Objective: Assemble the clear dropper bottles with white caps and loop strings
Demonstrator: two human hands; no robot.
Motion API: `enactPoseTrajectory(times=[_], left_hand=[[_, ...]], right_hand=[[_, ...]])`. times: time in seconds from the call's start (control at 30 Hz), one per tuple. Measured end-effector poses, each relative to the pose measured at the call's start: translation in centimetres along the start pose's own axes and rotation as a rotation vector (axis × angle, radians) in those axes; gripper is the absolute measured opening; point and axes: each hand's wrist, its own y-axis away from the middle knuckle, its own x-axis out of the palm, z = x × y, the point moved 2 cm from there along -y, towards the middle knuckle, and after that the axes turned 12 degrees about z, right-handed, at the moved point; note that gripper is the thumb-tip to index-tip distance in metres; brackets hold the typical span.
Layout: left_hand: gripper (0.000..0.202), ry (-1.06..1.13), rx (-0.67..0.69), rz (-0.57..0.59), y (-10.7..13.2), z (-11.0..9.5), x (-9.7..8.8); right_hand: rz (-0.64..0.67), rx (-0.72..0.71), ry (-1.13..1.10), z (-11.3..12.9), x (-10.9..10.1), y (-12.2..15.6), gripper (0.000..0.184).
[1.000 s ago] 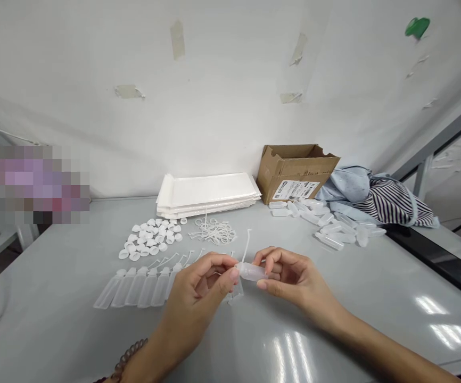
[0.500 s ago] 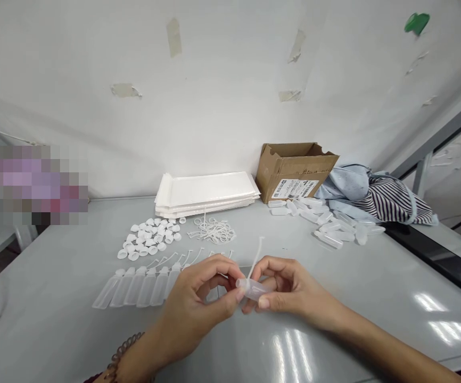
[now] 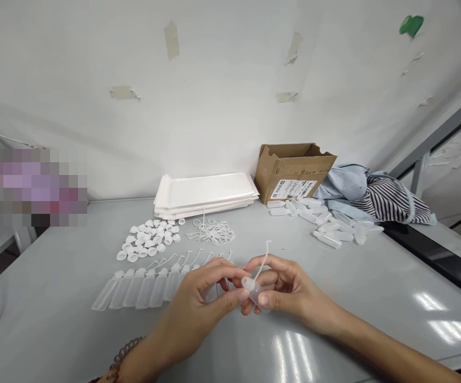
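Observation:
Just above the table, my right hand (image 3: 290, 295) is closed around a small translucent plastic bottle (image 3: 255, 292), whose open neck faces up and to the left. My left hand (image 3: 202, 298) pinches the bottle at its neck with thumb and fingertips. A thin white strap (image 3: 263, 260) stands up from the neck, with a small bent end. Behind my left hand lies a row of similar bottles (image 3: 134, 290) with straps at their necks; my hand hides part of the row. Farther back are a heap of white caps (image 3: 148, 239) and a tangle of loose looped straps (image 3: 216, 232).
White padded envelopes (image 3: 206, 191) are stacked by the wall, beside an open cardboard box (image 3: 294, 170). Loose translucent bottles (image 3: 328, 226) lie in front of the box. Striped and blue cloth (image 3: 390, 199) and a long black object (image 3: 434, 258) are at the right.
The bottle has turned in my hands, so its mouth points more toward me and upward. The strap has swung slightly right with it. My left fingers still touch the neck.

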Motion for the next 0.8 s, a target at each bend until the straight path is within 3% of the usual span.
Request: enactPoseTrajectory(times=[0.1, 0.17, 0.3, 0.4, 0.5, 0.8], left_hand=[[0.011, 0.021, -0.054, 0.024, 0.0, 0.3, 0.1], [0.012, -0.059, -0.036, -0.023, 0.0, 0.5, 0.2], [0.032, -0.430, 0.166, -0.200, 0.4, 0.7, 0.7], [0.048, -0.672, 0.289, -0.188, 0.7, 1.0, 1.7], [0.059, -0.774, 0.311, -0.188, 0.7, 1.3, 2.5], [0.045, -0.832, 0.354, -0.284, -0.1, 1.0, 2.9]], right_hand=[[-0.011, -0.020, 0.014, -0.1, 0.1, -0.1, 0.026], [-0.033, -0.021, 0.020, -0.2, 0.0, -0.1, 0.024], [-0.134, -0.021, 0.039, 0.0, -0.4, -0.2, 0.025], [-0.200, 0.000, 0.063, 0.1, -0.3, -0.1, 0.025], [-0.244, 0.019, 0.065, 0.0, 0.1, -0.2, 0.028], [-0.237, 0.035, 0.003, -0.7, 0.6, -0.7, 0.033]])
